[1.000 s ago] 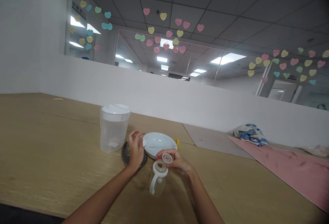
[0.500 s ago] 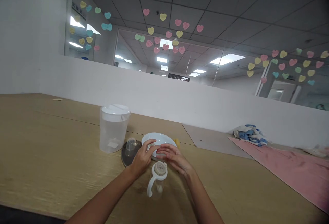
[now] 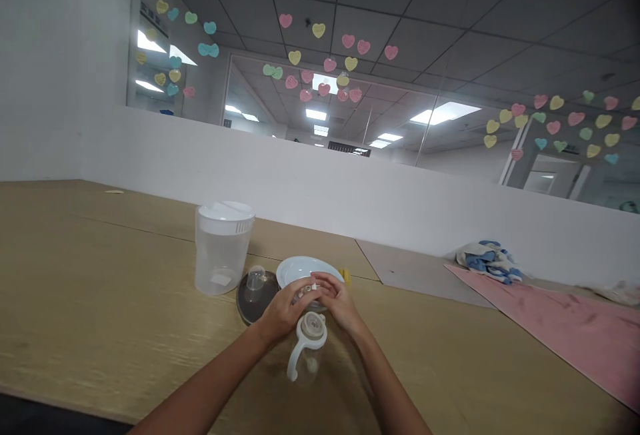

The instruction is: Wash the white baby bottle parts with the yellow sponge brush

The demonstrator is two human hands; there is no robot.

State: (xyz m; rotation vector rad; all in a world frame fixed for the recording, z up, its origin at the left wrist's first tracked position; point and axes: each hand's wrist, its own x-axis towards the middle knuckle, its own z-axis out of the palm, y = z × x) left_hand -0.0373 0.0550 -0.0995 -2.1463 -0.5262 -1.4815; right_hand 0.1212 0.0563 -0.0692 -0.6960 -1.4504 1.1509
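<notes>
Two bare hands, one person: left hand (image 3: 285,310) and right hand (image 3: 340,305) face each other at the near rim of one white, glossy oval bowl (image 3: 303,266), fingers curled inward, fingertips close together. Small whitish piece (image 3: 314,286) shows between the fingers; possibly more than one, too small and partly hidden to count, and can't tell which hand pinches it. One clear bottle (image 3: 311,357) with one white plastic collar and one curved white handle stands just below the hands, near side, neither hand gripping it; one round translucent cap (image 3: 313,325) sits at its mouth. Left of the bowl, just beside it: one dark grey round disc (image 3: 254,306), one small clear domed cup (image 3: 257,278) on it. Behind the disc, a bit left: one tall translucent plastic pitcher (image 3: 220,255), upright, one white lid (image 3: 225,210) on top, one pale rectangular label low on it. One yellow item (image 3: 345,276) pokes out past the bowl's right end, mostly hidden. All on one tan wood-look table (image 3: 125,328). Far right: one pink flat cloth (image 3: 560,322), one crumpled blue-and-white cloth (image 3: 487,262) by the wall, one whitish bundle (image 3: 617,292), unclear what. Far left: one thin tan scrap (image 3: 115,192). Dozens of heart-shaped paper notes on the glass, in pink, yellow, green, blue.
</notes>
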